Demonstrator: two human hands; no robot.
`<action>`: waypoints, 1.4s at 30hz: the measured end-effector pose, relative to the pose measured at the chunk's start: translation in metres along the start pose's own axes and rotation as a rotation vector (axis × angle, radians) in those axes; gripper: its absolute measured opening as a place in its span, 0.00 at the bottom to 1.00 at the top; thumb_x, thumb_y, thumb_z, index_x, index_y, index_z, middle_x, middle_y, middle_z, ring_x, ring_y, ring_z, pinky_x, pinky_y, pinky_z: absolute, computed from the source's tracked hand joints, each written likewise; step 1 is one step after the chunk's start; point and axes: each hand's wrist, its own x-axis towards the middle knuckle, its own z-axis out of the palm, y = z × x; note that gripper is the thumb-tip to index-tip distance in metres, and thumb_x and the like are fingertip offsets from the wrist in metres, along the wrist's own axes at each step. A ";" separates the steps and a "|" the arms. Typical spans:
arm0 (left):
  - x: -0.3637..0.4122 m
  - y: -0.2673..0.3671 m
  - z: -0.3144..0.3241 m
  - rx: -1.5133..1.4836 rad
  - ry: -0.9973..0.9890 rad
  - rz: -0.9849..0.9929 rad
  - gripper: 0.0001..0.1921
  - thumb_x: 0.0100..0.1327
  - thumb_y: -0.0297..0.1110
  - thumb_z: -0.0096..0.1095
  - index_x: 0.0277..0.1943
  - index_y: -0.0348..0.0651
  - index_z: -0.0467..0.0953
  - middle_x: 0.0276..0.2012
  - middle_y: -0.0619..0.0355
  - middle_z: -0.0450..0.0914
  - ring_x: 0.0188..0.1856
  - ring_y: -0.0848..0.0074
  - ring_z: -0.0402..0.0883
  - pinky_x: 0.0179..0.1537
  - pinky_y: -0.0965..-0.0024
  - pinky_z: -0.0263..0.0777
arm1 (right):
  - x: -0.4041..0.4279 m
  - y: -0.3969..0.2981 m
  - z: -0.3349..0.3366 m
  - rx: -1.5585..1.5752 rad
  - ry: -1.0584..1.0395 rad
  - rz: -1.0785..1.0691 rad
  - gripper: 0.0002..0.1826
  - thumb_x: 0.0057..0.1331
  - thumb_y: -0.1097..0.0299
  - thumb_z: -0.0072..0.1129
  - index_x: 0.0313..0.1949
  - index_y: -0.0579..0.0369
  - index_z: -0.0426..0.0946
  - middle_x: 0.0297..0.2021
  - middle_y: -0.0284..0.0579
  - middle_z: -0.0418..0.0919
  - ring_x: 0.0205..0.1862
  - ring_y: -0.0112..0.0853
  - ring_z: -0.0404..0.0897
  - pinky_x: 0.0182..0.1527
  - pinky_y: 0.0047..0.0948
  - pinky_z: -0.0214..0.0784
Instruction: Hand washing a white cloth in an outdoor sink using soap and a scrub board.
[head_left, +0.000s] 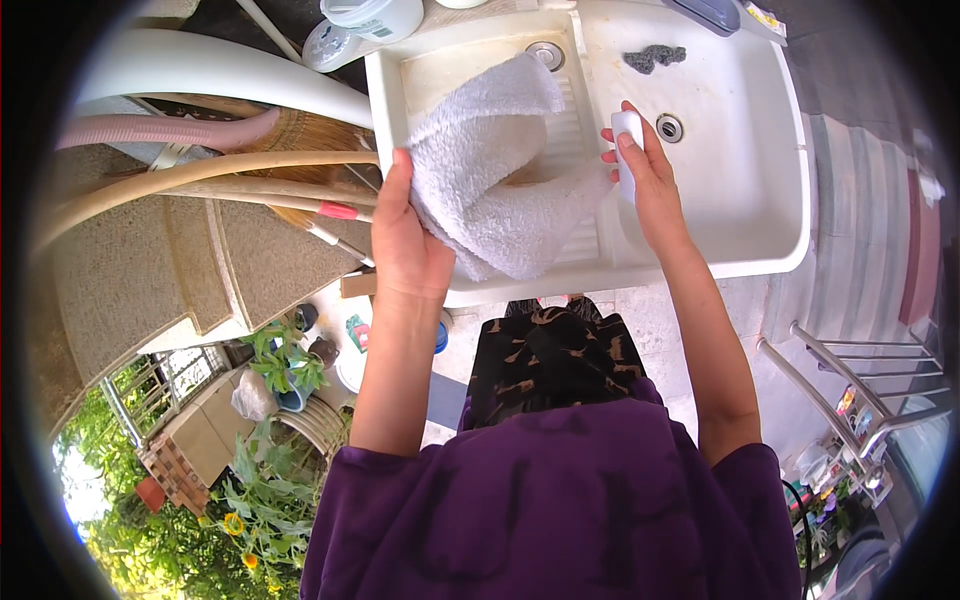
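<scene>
My left hand (411, 240) grips the left edge of a pale grey-white terry towel (487, 172). The towel hangs folded over the left basin of a white double laundry sink (796, 187), above its ribbed washboard (581, 135). In my right hand (645, 165) is a white bar (627, 146), probably soap, pinched between thumb and fingers over the sink's middle divider. The towel's right end reaches close to those fingers; whether it touches them is unclear. Behind the towel a metal drain (546, 55) shows partly. Another drain (669, 127) lies in the right basin.
A dark grey scouring pad (654, 58) lies in the right basin. Plastic tubs (375, 16) and a dark blue tray-like item (705, 13) sit at the sink's far rim. Brooms and wooden handles (225, 169) lean by the left side. Metal rails (840, 382) stand at right.
</scene>
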 end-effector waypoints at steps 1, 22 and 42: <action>0.002 -0.017 -0.026 0.012 0.087 0.003 0.21 0.74 0.42 0.45 0.59 0.34 0.68 0.56 0.50 0.76 0.56 0.66 0.76 0.59 0.61 0.70 | 0.006 0.008 0.007 -0.005 -0.016 -0.007 0.33 0.71 0.50 0.50 0.70 0.50 0.58 0.56 0.45 0.74 0.50 0.29 0.74 0.51 0.28 0.66; 0.013 -0.135 -0.158 0.650 0.529 0.010 0.13 0.61 0.26 0.58 0.47 0.30 0.71 0.34 0.44 0.79 0.36 0.68 0.78 0.40 0.65 0.71 | 0.042 0.094 0.153 -1.140 -0.473 -0.951 0.22 0.64 0.59 0.58 0.58 0.38 0.74 0.53 0.42 0.71 0.53 0.37 0.70 0.55 0.41 0.57; 0.098 -0.086 -0.119 1.718 0.479 0.653 0.15 0.58 0.25 0.55 0.49 0.35 0.68 0.50 0.45 0.71 0.57 0.53 0.69 0.57 0.57 0.65 | 0.117 0.083 0.090 -1.314 -0.159 -0.554 0.34 0.62 0.67 0.61 0.67 0.52 0.58 0.51 0.59 0.73 0.52 0.53 0.72 0.55 0.47 0.65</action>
